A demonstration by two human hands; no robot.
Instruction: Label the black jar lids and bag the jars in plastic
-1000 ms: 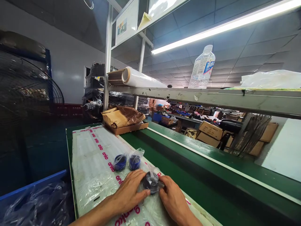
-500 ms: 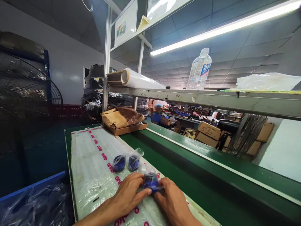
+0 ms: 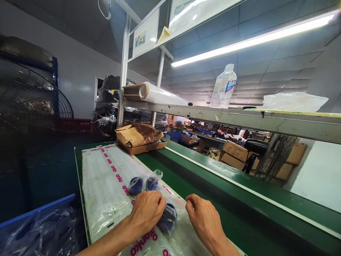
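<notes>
Head view: a workbench seen from above, two bare hands low in the middle.
Left hand (image 3: 146, 211): fingers curled under, thumb drawn up against them, just beside the near blue piece (whether it pinches the clear bag cannot be told).
Right hand (image 3: 205, 219): fingers bent, thumb close to the forefinger, to the right of the piece and apart from its blue part; any grip on plastic cannot be told.
Near blue piece (image 3: 168, 217): round, dark, in clear plastic, on the bench between the hands.
Two other blue pieces (image 3: 135, 185): bagged, side by side, just beyond the left hand.
Sheet (image 3: 98, 177): whitish, covering the bench, printed "anko" in pink.
Belt (image 3: 255, 213): green, running along the right.
Tray (image 3: 145, 148): cardboard, at the far end, holding brown paper (image 3: 138, 134).
Shelf (image 3: 239, 119): overhead, with a bottle (image 3: 223, 87) and a film roll (image 3: 165, 95).
Bin (image 3: 39, 210): blue-rimmed, lower left, filled with plastic.
</notes>
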